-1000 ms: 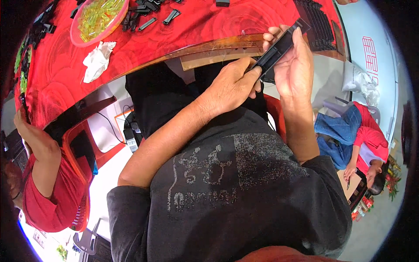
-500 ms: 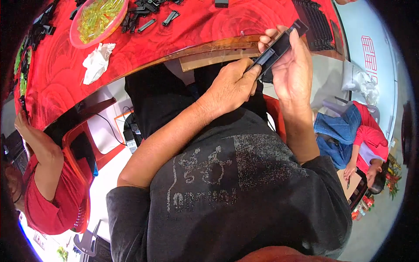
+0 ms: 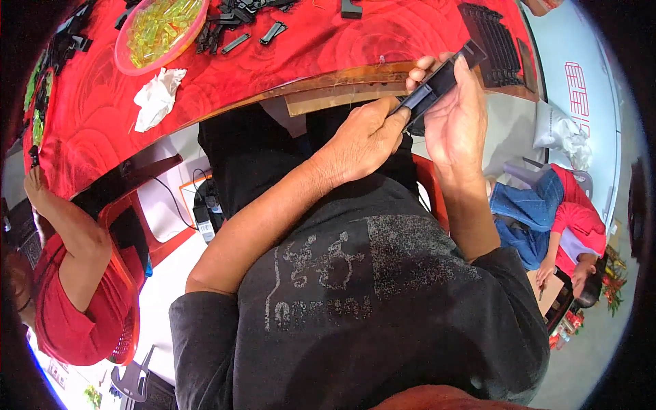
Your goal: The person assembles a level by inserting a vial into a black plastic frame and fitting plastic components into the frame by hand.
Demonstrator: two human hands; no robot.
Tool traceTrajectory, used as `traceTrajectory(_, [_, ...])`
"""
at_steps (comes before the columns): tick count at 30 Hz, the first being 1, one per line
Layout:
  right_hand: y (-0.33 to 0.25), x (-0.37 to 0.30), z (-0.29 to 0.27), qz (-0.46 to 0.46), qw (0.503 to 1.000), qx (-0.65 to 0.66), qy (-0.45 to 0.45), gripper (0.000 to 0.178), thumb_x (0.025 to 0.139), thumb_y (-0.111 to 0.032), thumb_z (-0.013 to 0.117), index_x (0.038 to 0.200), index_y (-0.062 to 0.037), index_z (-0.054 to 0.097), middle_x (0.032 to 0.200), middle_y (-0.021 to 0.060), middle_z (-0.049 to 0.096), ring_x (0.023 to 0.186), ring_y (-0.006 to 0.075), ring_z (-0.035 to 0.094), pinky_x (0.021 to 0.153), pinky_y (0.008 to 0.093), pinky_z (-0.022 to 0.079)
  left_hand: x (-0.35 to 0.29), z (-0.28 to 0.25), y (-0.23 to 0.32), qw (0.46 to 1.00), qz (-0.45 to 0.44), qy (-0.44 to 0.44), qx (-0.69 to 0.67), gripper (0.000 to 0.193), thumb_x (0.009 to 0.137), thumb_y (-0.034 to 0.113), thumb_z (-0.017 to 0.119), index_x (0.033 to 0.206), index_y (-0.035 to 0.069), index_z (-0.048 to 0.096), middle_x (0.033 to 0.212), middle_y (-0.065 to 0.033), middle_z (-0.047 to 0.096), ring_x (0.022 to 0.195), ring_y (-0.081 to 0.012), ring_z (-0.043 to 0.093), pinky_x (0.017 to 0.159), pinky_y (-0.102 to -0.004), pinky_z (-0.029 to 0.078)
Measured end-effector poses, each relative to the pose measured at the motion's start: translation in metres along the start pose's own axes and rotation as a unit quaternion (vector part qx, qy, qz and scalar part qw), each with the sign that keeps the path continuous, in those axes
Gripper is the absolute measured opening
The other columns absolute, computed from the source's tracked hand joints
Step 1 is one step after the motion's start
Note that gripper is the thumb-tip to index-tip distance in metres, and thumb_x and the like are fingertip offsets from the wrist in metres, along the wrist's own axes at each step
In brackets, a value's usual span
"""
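A long, narrow black plastic case (image 3: 447,75) is held slantwise beyond the front edge of the table, its far end up to the right. My left hand (image 3: 369,135) is closed round its lower end, with the thumb pressed on a dark flat insert (image 3: 418,98) in the recess. Along the far half, my right hand (image 3: 459,123) grips the case between the thumb on one side and curled fingers on the other. The palm of that hand faces me. What lies beneath my left fingers is hidden.
On the red-clothed table (image 3: 273,65) stand a pink bowl (image 3: 123,58) of yellow clear pieces, loose black parts (image 3: 232,20), a crumpled white tissue (image 3: 159,99) and a row of black strips (image 3: 495,44). People in red sit at left (image 3: 85,294) and right (image 3: 577,212).
The view has shifted slightly, so the table things sit a little further right and lower. Both my hands keep their grip on the case, almost unmoved. The person at left has shifted an arm slightly.
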State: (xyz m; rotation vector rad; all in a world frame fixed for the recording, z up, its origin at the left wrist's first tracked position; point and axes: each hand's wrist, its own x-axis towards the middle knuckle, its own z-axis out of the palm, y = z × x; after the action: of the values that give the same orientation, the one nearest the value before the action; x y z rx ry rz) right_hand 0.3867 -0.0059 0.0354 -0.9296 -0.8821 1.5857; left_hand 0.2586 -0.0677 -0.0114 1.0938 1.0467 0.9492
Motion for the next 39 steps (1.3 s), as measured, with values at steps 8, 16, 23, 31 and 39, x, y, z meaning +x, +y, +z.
traceTrajectory(8, [-0.005,0.001,-0.001,0.020,1.000,0.024,-0.004,0.021,0.101,-0.026,0.048,0.104,-0.0049,0.050,0.094,0.0149,0.064,0.082,0.0230,0.065,0.078,0.0376,0.054,0.000,-0.005,0.013,1.000,0.003,-0.026,0.014,0.034,0.100,0.027,0.044,0.085,-0.003,0.051,0.059,-0.0124,0.054,0.057,-0.0266,0.057,0.057,-0.0409,0.045])
traceTrajectory(16, [-0.004,-0.002,-0.001,0.028,0.999,-0.007,-0.028,0.028,0.104,-0.029,0.043,0.108,-0.0025,0.052,0.101,0.0155,0.062,0.089,0.0246,0.061,0.083,0.0399,0.051,0.002,-0.002,0.002,0.998,0.044,0.016,0.052,0.036,0.101,0.029,0.042,0.087,-0.003,0.051,0.059,-0.0136,0.055,0.057,-0.0303,0.059,0.057,-0.0439,0.046])
traceTrajectory(23, [-0.001,-0.001,0.001,0.033,0.999,-0.014,-0.031,0.029,0.104,-0.030,0.043,0.109,-0.0024,0.051,0.101,0.0164,0.062,0.090,0.0255,0.062,0.084,0.0402,0.051,0.002,-0.008,0.008,1.000,-0.009,-0.024,-0.004,0.037,0.102,0.030,0.040,0.084,-0.001,0.050,0.056,-0.0084,0.054,0.052,-0.0221,0.057,0.052,-0.0394,0.045])
traceTrajectory(31, [0.002,-0.002,0.001,0.057,0.998,-0.039,-0.007,0.030,0.104,-0.030,0.042,0.107,-0.0018,0.051,0.104,0.0202,0.064,0.097,0.0308,0.065,0.092,0.0431,0.051,0.005,-0.008,0.006,0.990,-0.076,-0.073,-0.099,0.037,0.105,0.033,0.035,0.087,0.004,0.049,0.066,-0.0031,0.050,0.051,-0.0123,0.048,0.048,-0.0275,0.042])
traceTrajectory(39, [0.005,-0.008,0.004,0.072,0.996,-0.042,-0.012,0.029,0.104,-0.030,0.040,0.107,-0.0027,0.050,0.106,0.0221,0.064,0.100,0.0322,0.065,0.097,0.0443,0.048,0.005,-0.003,0.006,0.990,-0.079,-0.035,-0.107,0.048,0.103,0.038,0.039,0.072,0.003,0.049,0.055,-0.0028,0.047,0.047,-0.0148,0.048,0.046,-0.0319,0.041])
